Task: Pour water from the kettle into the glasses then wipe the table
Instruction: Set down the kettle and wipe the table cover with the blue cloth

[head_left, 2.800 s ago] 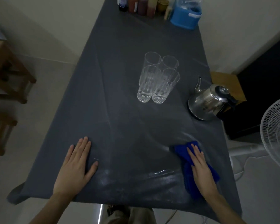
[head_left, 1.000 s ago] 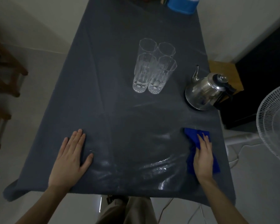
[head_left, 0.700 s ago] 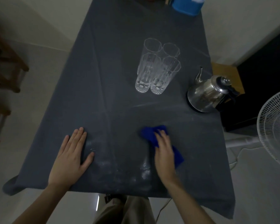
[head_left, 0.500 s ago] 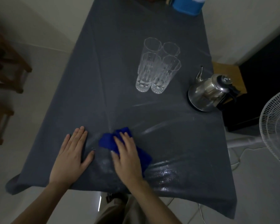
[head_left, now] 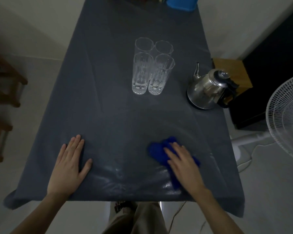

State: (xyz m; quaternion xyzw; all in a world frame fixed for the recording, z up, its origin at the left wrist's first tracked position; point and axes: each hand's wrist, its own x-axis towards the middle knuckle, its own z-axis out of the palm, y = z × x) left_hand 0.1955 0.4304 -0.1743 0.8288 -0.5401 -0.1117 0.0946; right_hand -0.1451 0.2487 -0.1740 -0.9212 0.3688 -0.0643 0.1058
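A long table under a dark grey cloth (head_left: 108,115) fills the view. Several tall clear glasses (head_left: 152,68) stand in a tight cluster at its middle. A steel kettle (head_left: 208,88) with a black handle sits near the right edge. My right hand (head_left: 184,164) presses flat on a blue cloth (head_left: 157,151) at the near right of the table. My left hand (head_left: 69,164) lies flat, fingers apart, on the near left of the tablecloth. Wet streaks shine near the front edge (head_left: 125,181).
A blue container (head_left: 181,4) and some bottles stand at the table's far end. A white standing fan (head_left: 287,119) is to the right, with a wooden box (head_left: 230,70) and a dark cabinet (head_left: 269,65) behind the kettle. Wooden stools (head_left: 5,78) stand at left.
My right hand swept the blue cloth from the right side leftward up to my left hand, and has now slid it back to the right. My left hand has stayed in place.
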